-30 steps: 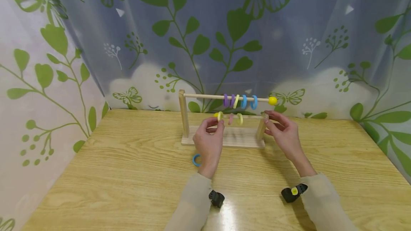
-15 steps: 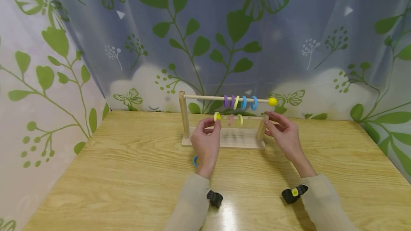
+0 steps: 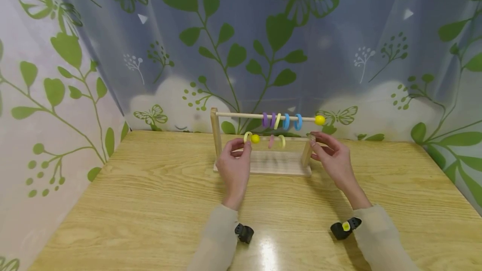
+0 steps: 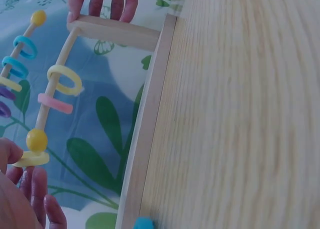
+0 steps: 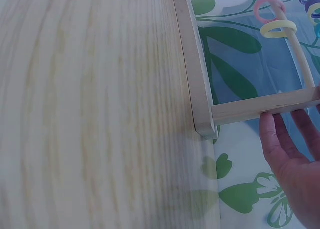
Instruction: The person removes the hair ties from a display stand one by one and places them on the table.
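Observation:
My left hand pinches a pale yellow ring between thumb and fingers, just off the yellow ball at the left end of the lower rod. That rod still carries a pink ring and another pale yellow ring. My right hand grips the top of the short right post of the wooden stand. On the upper rod hang purple, pale yellow and blue rings, with a yellow ball at its right end.
A piece of a blue ring shows at the lower edge of the left wrist view, on the wooden table in front of the stand. A leaf-patterned curtain hangs close behind the stand.
My left hand has drawn the pale yellow ring leftward along the lower rod and past its yellow end ball. The right hand keeps its hold on the post.

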`<action>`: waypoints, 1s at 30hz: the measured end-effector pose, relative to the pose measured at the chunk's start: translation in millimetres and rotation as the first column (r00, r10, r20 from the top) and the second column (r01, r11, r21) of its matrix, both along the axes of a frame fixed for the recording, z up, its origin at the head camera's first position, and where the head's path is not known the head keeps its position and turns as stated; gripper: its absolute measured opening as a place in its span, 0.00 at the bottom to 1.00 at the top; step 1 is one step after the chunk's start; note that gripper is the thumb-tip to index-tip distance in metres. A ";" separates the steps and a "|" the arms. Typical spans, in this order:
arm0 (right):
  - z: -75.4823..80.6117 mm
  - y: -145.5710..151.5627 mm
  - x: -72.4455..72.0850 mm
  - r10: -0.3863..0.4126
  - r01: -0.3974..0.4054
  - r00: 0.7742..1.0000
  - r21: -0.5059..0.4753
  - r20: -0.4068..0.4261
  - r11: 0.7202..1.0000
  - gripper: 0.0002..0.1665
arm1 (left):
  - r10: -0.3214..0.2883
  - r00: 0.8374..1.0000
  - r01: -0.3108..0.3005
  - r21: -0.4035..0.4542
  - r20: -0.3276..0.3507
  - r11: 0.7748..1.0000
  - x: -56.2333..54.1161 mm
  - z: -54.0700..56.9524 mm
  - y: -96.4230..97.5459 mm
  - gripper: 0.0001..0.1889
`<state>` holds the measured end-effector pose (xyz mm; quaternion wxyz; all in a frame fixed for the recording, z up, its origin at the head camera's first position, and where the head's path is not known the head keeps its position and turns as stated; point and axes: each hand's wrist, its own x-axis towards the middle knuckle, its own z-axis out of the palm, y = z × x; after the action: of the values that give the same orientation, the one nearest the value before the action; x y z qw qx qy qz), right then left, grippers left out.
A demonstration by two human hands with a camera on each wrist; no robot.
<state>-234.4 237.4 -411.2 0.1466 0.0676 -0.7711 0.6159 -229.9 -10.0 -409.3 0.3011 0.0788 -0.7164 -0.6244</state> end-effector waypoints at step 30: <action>0.1 0.3 0.1 0.005 -0.006 1.000 -0.008 -0.002 1.000 0.25 | -0.073 0.997 0.076 -0.084 0.038 0.994 5.2 -4.3 -36.6 0.07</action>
<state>-234.4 237.7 -411.1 0.1460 0.0698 -0.7682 0.6194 -224.6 -46.6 -413.6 0.2684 0.0500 -0.7500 -0.6025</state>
